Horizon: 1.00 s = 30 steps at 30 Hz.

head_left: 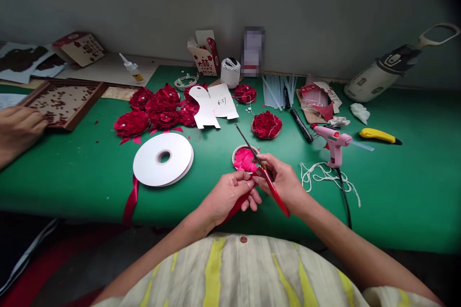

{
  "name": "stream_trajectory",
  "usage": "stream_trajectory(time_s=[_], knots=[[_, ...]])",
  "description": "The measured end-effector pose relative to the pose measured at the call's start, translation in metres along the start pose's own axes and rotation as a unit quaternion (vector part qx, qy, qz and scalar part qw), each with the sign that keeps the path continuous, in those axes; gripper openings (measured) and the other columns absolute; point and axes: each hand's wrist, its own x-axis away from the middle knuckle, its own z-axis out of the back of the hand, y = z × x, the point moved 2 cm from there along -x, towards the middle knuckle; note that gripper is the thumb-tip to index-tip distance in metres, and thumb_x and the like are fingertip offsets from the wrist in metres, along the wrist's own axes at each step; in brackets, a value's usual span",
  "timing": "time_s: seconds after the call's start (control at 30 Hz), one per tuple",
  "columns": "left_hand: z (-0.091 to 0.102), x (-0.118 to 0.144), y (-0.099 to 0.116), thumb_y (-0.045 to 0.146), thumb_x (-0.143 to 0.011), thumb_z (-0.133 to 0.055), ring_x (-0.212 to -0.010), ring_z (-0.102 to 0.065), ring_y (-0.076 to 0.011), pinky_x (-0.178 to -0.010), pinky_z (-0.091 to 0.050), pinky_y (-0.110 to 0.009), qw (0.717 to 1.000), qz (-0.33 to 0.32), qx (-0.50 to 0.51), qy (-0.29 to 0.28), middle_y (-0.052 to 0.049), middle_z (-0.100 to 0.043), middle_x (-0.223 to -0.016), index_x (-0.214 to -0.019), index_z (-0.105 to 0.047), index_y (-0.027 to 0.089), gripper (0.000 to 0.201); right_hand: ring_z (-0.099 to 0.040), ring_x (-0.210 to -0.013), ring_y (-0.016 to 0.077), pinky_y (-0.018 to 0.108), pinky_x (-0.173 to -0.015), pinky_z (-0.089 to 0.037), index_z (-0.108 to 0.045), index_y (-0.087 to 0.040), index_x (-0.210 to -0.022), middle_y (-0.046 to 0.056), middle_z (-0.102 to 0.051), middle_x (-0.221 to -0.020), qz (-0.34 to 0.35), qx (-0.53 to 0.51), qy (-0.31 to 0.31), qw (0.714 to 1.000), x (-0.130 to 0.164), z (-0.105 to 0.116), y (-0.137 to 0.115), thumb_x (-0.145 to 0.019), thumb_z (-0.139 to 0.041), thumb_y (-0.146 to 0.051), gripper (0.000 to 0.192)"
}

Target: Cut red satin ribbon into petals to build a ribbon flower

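Note:
My left hand (230, 195) pinches a red ribbon (236, 208) near the front edge of the table; the ribbon hangs down below the hand. My right hand (281, 180) is closed round red-handled scissors (275, 194), their blades pointing up and to the left. The right fingertips also meet the ribbon beside the left thumb. Just beyond both hands lies a small round piece (245, 159) filled with pink ribbon scraps. A white ribbon spool (151, 160) lies flat left of my hands, with red ribbon trailing off the table's edge.
Several red ribbon flowers (165, 115) cluster behind the spool, partly under cut white card (207, 105). At right are a pink glue gun (334, 144), white cord (317, 172), a yellow cutter (380, 135) and a bottle (378, 74). Another person's hand (19, 127) rests by a wooden tray (68, 122).

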Motion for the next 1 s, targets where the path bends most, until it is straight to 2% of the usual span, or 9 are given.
stream_trajectory(time_s=[0.13, 0.23, 0.33, 0.43, 0.53, 0.67, 0.83, 1.0], knots=[[0.002, 0.001, -0.001, 0.037, -0.081, -0.055, -0.049, -0.057, -0.0109, -0.043, -0.036, -0.019, 1.000, 0.012, -0.009, -0.002, -0.007, -0.065, -0.066, -0.086, -0.054, 0.013, 0.025, -0.054, -0.065, 0.0130, 0.023, -0.060, -0.044, -0.051, -0.019, -0.106, -0.001, -0.059, -0.076, 0.009, -0.006, 0.026, 1.000, -0.007, 0.001, 0.003, -0.070, -0.059, -0.016, 0.037], [0.008, 0.001, -0.004, 0.036, -0.080, -0.055, -0.047, -0.056, -0.0098, -0.041, -0.034, -0.018, 0.999, 0.012, -0.008, 0.037, -0.005, -0.064, -0.062, -0.082, -0.053, 0.013, 0.024, -0.052, -0.064, 0.0125, 0.023, -0.059, -0.043, -0.051, -0.020, -0.109, 0.000, -0.058, -0.077, 0.008, 0.021, 0.037, 0.999, -0.015, 0.003, 0.004, -0.072, -0.058, -0.019, 0.038], [0.014, -0.002, -0.004, 0.037, -0.079, -0.056, -0.044, -0.052, -0.0078, -0.039, -0.030, -0.017, 0.998, -0.016, -0.004, 0.068, -0.004, -0.063, -0.061, -0.080, -0.053, 0.013, 0.024, -0.051, -0.062, 0.0132, 0.024, -0.059, -0.043, -0.050, -0.020, -0.110, -0.001, -0.057, -0.073, -0.009, 0.070, 0.035, 0.997, -0.016, 0.009, 0.003, -0.076, -0.058, -0.031, 0.037], [0.020, -0.005, 0.000, 0.037, -0.079, -0.056, -0.043, -0.051, -0.0068, -0.038, -0.026, -0.016, 0.995, -0.041, -0.005, 0.088, -0.003, -0.062, -0.060, -0.081, -0.053, 0.014, 0.024, -0.043, -0.056, 0.0119, 0.023, -0.053, -0.039, -0.051, -0.020, -0.105, -0.004, -0.049, -0.063, -0.044, 0.143, -0.001, 0.989, -0.004, 0.024, 0.001, -0.078, -0.057, -0.044, 0.037], [0.025, -0.008, 0.004, 0.037, -0.080, -0.056, -0.044, -0.051, -0.0064, -0.038, -0.027, -0.016, 0.994, -0.054, 0.002, 0.099, -0.002, -0.062, -0.061, -0.079, -0.052, 0.014, 0.023, -0.034, -0.051, 0.0103, 0.021, -0.047, -0.031, -0.051, -0.021, -0.102, -0.006, -0.038, -0.058, -0.094, 0.203, -0.087, 0.971, 0.020, 0.040, -0.004, -0.080, -0.051, -0.052, 0.037], [0.027, -0.012, 0.006, 0.036, -0.080, -0.055, -0.045, -0.052, -0.0068, -0.039, -0.028, -0.017, 0.994, -0.055, 0.011, 0.092, -0.003, -0.062, -0.063, -0.078, -0.051, 0.014, 0.023, -0.034, -0.054, 0.0108, 0.021, -0.049, -0.030, -0.051, -0.022, -0.101, -0.006, -0.038, -0.061, -0.127, 0.235, -0.171, 0.948, 0.043, 0.044, -0.013, -0.081, -0.049, -0.054, 0.038], [0.023, -0.015, 0.004, 0.035, -0.083, -0.052, -0.045, -0.052, -0.0065, -0.039, -0.027, -0.017, 0.997, -0.047, 0.008, 0.066, -0.003, -0.062, -0.063, -0.080, -0.052, 0.014, 0.022, -0.034, -0.053, 0.0113, 0.021, -0.051, -0.029, -0.053, -0.022, -0.095, -0.005, -0.040, -0.059, -0.112, 0.259, -0.171, 0.944, 0.039, 0.032, -0.015, -0.082, -0.047, -0.055, 0.036], [0.023, -0.017, 0.002, 0.034, -0.083, -0.052, -0.044, -0.050, -0.0061, -0.039, -0.025, -0.017, 0.998, -0.028, 0.007, 0.057, -0.003, -0.063, -0.062, -0.080, -0.053, 0.014, 0.021, -0.033, -0.052, 0.0112, 0.021, -0.049, -0.026, -0.054, -0.023, -0.097, -0.005, -0.040, -0.058, -0.098, 0.264, -0.167, 0.945, 0.031, 0.032, -0.007, -0.082, -0.046, -0.055, 0.037]])
